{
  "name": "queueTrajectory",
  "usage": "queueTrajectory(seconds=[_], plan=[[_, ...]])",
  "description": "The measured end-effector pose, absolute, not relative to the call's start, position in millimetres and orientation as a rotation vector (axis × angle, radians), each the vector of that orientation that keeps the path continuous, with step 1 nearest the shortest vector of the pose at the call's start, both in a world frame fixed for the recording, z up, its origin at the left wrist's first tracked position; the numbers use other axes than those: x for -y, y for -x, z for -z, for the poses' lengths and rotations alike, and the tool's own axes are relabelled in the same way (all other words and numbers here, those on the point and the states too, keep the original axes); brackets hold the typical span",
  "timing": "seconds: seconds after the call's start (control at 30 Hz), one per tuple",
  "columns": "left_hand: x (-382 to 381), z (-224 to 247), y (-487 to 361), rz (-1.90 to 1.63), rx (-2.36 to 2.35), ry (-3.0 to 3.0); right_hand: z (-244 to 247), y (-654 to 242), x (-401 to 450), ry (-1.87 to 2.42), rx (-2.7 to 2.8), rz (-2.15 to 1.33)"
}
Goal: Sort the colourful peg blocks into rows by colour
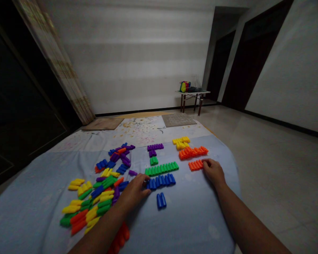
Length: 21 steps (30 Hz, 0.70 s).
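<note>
My left hand [134, 192] is at the left end of a row of blue bullet-shaped plastic pieces [161, 181], its thumb and forefinger apart beside the end piece. My right hand [214, 171] has its fingers curled, thumb and fingertips pinching the right end of a short row of orange plastic pieces [196, 165]. Beyond the blue row lies a longer green row [162, 168]. Two blue pieces [161, 200] lie side by side nearer me. A larger orange group [193, 152] sits beyond my right hand, with yellow pieces [181, 141] behind it.
A mixed heap of loose coloured pieces [103, 192] spreads on the left, partly under my left forearm. Purple pieces [155, 146] form a row farther back. The blue cloth [196, 211] covers the table. Two flat boards [178, 119] lie at the far edge; a small table [192, 92] stands beyond.
</note>
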State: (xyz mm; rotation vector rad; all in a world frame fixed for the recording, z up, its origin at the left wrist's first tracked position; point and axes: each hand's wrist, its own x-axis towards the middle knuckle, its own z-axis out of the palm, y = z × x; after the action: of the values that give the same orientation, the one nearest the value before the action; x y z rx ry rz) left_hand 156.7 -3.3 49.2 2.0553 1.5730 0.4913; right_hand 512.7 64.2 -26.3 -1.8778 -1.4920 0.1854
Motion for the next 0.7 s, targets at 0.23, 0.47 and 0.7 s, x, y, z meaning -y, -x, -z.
queueTrajectory(seconds=[0.23,0.47,0.7], plan=[[1,-39,-176,-0.536,-1.522,-2.152,28,-514,-64,1.878,1.504,-0.194],[26,-56,-156,-0.574,-1.574,-2.120,29,-516,-62,1.848,1.499,-0.212],[103,-39,-106,-0.352,-1.546,-2.518,32,-519,-63,1.855,1.465,-0.235]])
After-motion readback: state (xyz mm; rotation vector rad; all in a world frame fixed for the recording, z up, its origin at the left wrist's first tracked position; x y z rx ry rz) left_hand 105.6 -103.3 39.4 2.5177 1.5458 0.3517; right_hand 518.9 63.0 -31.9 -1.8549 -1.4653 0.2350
